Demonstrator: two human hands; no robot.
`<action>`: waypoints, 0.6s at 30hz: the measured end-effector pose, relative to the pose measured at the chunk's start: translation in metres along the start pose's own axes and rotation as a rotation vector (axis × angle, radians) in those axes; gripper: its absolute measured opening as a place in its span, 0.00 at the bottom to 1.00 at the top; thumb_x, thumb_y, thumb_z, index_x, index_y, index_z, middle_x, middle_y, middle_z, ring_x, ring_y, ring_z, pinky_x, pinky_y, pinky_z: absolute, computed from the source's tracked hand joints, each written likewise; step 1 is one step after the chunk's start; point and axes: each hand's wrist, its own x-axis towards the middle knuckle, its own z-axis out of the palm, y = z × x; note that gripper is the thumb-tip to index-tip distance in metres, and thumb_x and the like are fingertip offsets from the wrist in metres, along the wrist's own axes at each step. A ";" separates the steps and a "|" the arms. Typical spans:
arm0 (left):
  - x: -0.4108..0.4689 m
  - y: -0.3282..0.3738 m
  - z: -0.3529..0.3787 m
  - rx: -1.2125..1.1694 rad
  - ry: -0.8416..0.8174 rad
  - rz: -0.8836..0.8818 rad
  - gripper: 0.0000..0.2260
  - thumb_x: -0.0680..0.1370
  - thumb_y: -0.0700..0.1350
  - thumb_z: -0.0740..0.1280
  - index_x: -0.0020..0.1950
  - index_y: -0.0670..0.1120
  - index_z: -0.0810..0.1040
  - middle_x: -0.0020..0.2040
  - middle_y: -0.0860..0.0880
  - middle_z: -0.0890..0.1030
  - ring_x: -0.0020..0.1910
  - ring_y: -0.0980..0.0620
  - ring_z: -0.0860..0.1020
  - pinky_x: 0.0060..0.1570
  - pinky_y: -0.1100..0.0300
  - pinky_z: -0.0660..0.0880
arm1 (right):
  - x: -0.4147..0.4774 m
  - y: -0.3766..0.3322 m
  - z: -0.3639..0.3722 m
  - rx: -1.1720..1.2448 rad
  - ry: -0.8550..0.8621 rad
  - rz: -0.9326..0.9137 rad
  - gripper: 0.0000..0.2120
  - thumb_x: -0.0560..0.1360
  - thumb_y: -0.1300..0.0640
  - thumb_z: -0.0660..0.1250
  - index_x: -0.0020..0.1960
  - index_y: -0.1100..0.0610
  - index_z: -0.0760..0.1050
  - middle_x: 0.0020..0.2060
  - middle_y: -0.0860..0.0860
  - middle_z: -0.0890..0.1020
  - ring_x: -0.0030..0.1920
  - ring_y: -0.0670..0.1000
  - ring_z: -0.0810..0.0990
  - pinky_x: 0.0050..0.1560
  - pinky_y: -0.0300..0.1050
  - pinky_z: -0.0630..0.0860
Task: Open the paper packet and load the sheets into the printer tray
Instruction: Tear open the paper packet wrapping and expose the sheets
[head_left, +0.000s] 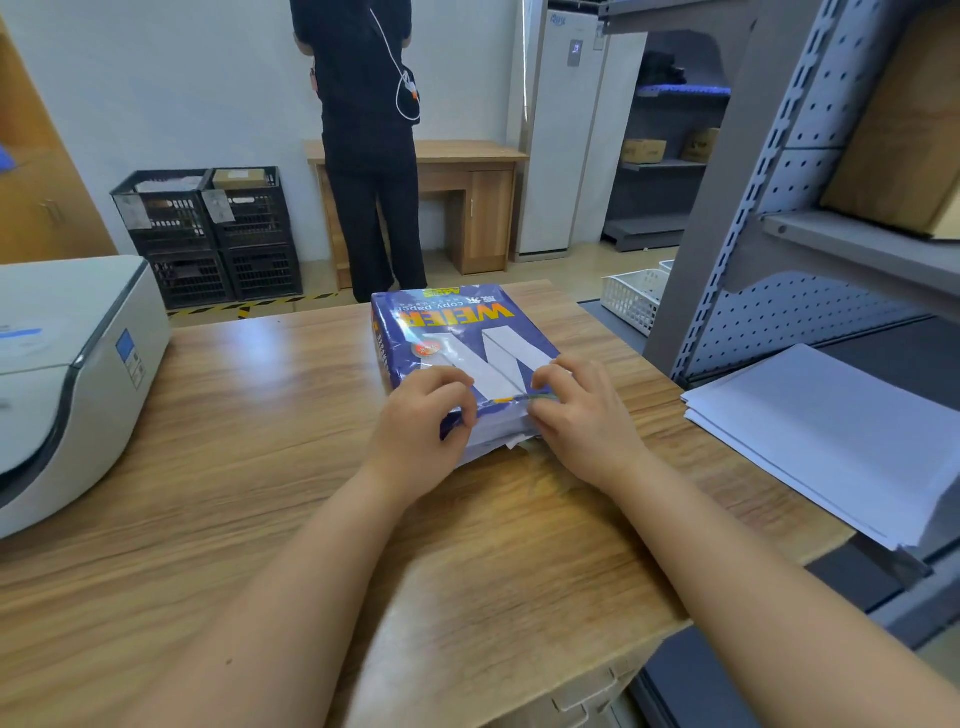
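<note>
A: Two hands work at the near end of the paper packet (457, 338) in the head view, the only view given. The packet lies flat on the tabletop (234, 415), about mid-way across and toward its far edge.

B: What does each hand hold?

A: The left hand (421, 415) pinches the blue wrapper at the near-left corner; the right hand (582, 410) pinches it at the near-right. Both are closed on wrapper material, not on sheets.

B: How far along is the task?

A: Early, by my judgement. The wrapper looks torn at the near end, where white sheet edges (493, 431) show, but it covers the rest of the ream. No sheets are out.

B: And the printer?

A: The printer (67, 374) stands at the left of the tabletop, well apart from the packet. Its tray is not visible, so loading remains. A loose paper stack (831, 436) lies to the right.
</note>
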 end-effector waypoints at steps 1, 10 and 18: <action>-0.002 -0.001 0.000 -0.004 -0.011 -0.014 0.09 0.66 0.31 0.70 0.38 0.45 0.77 0.51 0.48 0.81 0.52 0.54 0.73 0.46 0.61 0.72 | -0.002 -0.002 -0.003 0.003 0.011 -0.007 0.06 0.68 0.65 0.71 0.34 0.60 0.76 0.46 0.58 0.81 0.53 0.59 0.72 0.47 0.51 0.66; -0.005 0.011 -0.014 -0.039 -0.161 -0.044 0.06 0.68 0.38 0.70 0.40 0.48 0.80 0.47 0.52 0.80 0.47 0.48 0.76 0.44 0.51 0.76 | -0.028 -0.010 -0.029 -0.031 0.018 0.005 0.08 0.66 0.67 0.72 0.32 0.60 0.76 0.36 0.56 0.77 0.39 0.59 0.75 0.39 0.49 0.67; -0.029 0.022 -0.012 0.369 -0.344 0.281 0.14 0.72 0.40 0.69 0.57 0.44 0.83 0.57 0.43 0.83 0.57 0.42 0.81 0.57 0.45 0.76 | -0.045 -0.019 -0.044 0.073 -0.034 0.168 0.07 0.66 0.63 0.76 0.42 0.57 0.82 0.40 0.55 0.79 0.41 0.59 0.76 0.40 0.48 0.70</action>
